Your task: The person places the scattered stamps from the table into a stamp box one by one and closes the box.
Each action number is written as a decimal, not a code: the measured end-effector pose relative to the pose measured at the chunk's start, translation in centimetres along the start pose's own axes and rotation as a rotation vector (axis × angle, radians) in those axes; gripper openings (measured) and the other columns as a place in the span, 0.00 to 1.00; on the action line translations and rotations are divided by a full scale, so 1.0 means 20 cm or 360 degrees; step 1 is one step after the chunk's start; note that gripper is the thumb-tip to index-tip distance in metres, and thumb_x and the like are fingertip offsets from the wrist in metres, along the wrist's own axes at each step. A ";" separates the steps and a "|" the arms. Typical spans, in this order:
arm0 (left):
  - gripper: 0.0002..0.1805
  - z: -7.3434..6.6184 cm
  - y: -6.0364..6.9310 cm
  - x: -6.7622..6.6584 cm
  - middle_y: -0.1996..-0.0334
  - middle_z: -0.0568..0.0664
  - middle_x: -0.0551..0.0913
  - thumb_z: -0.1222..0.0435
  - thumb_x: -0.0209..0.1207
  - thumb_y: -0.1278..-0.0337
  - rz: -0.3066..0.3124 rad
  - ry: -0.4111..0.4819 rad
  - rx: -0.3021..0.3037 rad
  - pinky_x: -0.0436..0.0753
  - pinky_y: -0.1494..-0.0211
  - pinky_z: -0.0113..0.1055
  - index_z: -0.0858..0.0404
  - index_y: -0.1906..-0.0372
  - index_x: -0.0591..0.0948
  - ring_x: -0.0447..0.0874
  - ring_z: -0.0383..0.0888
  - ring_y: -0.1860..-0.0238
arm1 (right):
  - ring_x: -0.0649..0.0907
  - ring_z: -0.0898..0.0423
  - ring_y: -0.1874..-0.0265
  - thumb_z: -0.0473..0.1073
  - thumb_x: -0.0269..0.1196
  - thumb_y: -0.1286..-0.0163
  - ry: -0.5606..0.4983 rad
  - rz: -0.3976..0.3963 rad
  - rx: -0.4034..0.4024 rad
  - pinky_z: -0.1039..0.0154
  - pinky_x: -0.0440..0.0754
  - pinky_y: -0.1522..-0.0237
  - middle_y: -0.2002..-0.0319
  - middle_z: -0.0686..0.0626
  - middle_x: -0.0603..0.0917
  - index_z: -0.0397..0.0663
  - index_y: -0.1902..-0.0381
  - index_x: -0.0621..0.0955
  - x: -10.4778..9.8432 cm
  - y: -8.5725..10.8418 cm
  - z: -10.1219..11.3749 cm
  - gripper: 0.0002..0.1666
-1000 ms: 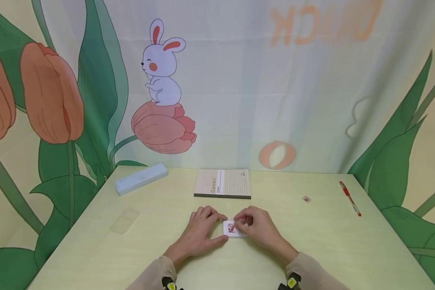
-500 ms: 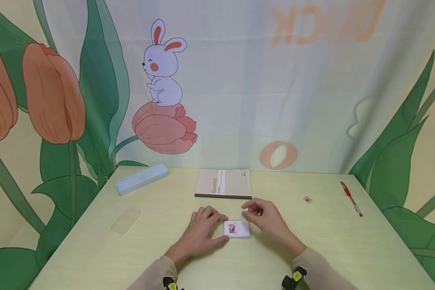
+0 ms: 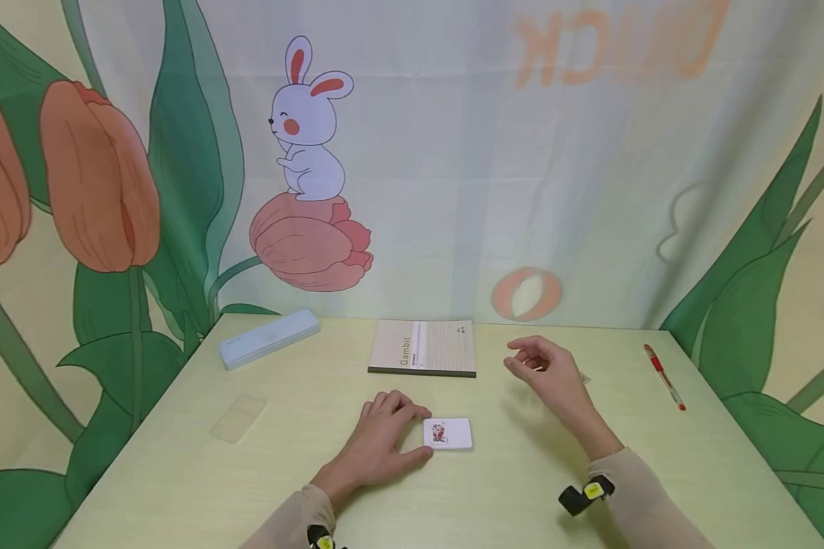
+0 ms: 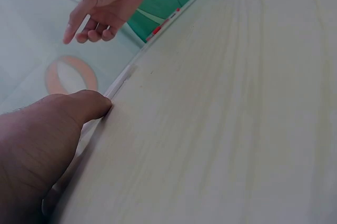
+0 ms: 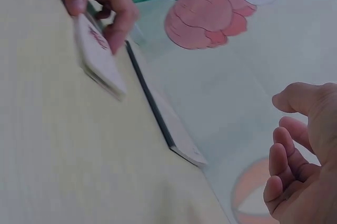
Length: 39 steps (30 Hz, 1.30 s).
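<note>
the left hand [image 3: 382,441] pinches the white card stack [image 3: 458,433] at its left end. the right hand [image 3: 551,375], relaxed and empty, hovers right of the notebook [image 3: 446,349]

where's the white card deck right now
In the head view, the white card deck lies just right of centre, gripped at its left end by the left hand, nearer the person than the Gambit notebook.

Beige sleeves [image 3: 648,496]; black wrist cameras [image 3: 574,501], yellow patches [image 3: 593,490].

Matt paper covers the notebook [image 3: 422,348]; in front of it, a smooth white card stack [image 3: 456,434]; left, a smooth plastic case [image 3: 269,340]; behind, creased cloth [image 3: 419,191].
</note>
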<state>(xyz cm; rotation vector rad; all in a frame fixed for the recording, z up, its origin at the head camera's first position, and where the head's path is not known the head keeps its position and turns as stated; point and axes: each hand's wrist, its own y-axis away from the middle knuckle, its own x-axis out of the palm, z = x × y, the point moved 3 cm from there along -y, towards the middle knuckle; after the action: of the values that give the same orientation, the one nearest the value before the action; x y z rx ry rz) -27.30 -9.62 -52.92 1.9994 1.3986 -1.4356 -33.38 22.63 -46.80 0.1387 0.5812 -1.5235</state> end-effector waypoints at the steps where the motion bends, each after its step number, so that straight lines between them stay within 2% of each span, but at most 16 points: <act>1: 0.30 0.00 0.00 0.00 0.41 0.43 0.77 0.43 0.71 0.34 -0.0001 -0.0003 -0.0002 0.67 0.35 0.48 0.48 0.31 0.84 0.70 0.45 0.38 | 0.83 0.49 0.57 0.49 0.75 0.23 -0.0001 -0.0019 -0.0005 0.67 0.80 0.58 0.55 0.44 0.86 0.49 0.40 0.87 -0.02 0.00 0.00 0.20; 7: 0.30 -0.01 0.01 0.00 0.41 0.44 0.77 0.44 0.72 0.34 -0.0011 0.0002 0.0014 0.68 0.37 0.48 0.49 0.31 0.84 0.70 0.46 0.39 | 0.82 0.53 0.57 0.53 0.75 0.23 0.0000 -0.0133 0.0006 0.68 0.79 0.60 0.52 0.42 0.86 0.47 0.35 0.85 -0.18 -0.01 -0.05 0.26; 14: 0.31 -0.01 0.00 0.01 0.40 0.44 0.77 0.42 0.71 0.33 0.0017 0.0008 -0.0002 0.68 0.35 0.48 0.49 0.30 0.84 0.70 0.46 0.37 | 0.81 0.59 0.59 0.57 0.74 0.22 0.0054 -0.0274 0.0093 0.70 0.80 0.64 0.53 0.49 0.86 0.48 0.28 0.82 -0.43 0.00 -0.24 0.33; 20: 0.31 0.01 0.00 -0.01 0.40 0.44 0.78 0.43 0.72 0.34 0.0007 -0.0025 -0.0014 0.68 0.35 0.47 0.48 0.30 0.84 0.70 0.45 0.37 | 0.82 0.61 0.58 0.58 0.74 0.23 0.0130 -0.0331 0.0134 0.72 0.80 0.61 0.53 0.50 0.86 0.47 0.26 0.80 -0.54 0.04 -0.36 0.36; 25: 0.31 0.02 0.00 -0.02 0.40 0.44 0.78 0.43 0.72 0.34 -0.0007 -0.0008 -0.0026 0.68 0.34 0.48 0.48 0.31 0.84 0.70 0.46 0.37 | 0.81 0.61 0.58 0.61 0.73 0.23 0.0181 -0.0347 0.0197 0.72 0.80 0.62 0.52 0.50 0.85 0.48 0.24 0.79 -0.57 0.05 -0.44 0.39; 30: 0.31 0.01 0.01 0.00 0.40 0.44 0.77 0.42 0.72 0.34 0.0000 0.0016 -0.0028 0.68 0.34 0.49 0.48 0.31 0.84 0.70 0.46 0.37 | 0.82 0.62 0.59 0.62 0.73 0.24 0.0274 -0.0274 0.0222 0.73 0.80 0.61 0.50 0.44 0.86 0.45 0.23 0.79 -0.55 0.07 -0.52 0.41; 33: 0.31 0.01 0.01 0.00 0.40 0.44 0.77 0.42 0.72 0.34 0.0001 0.0018 -0.0021 0.67 0.34 0.49 0.48 0.30 0.84 0.70 0.46 0.37 | 0.82 0.60 0.57 0.61 0.73 0.23 0.0351 -0.0226 0.0198 0.74 0.79 0.59 0.49 0.41 0.86 0.42 0.23 0.79 -0.52 0.09 -0.56 0.42; 39: 0.31 0.00 0.00 0.00 0.40 0.44 0.78 0.43 0.71 0.33 0.0009 0.0014 -0.0011 0.67 0.35 0.48 0.48 0.30 0.84 0.70 0.45 0.38 | 0.83 0.52 0.56 0.61 0.72 0.22 0.0528 -0.0180 0.0193 0.72 0.79 0.60 0.50 0.42 0.86 0.40 0.26 0.80 -0.50 0.09 -0.59 0.39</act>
<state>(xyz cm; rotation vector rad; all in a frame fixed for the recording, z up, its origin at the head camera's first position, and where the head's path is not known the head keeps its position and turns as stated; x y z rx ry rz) -27.26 -9.54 -52.94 2.0063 1.3982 -1.4193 -34.24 36.86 -52.93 0.4652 0.7692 -1.6589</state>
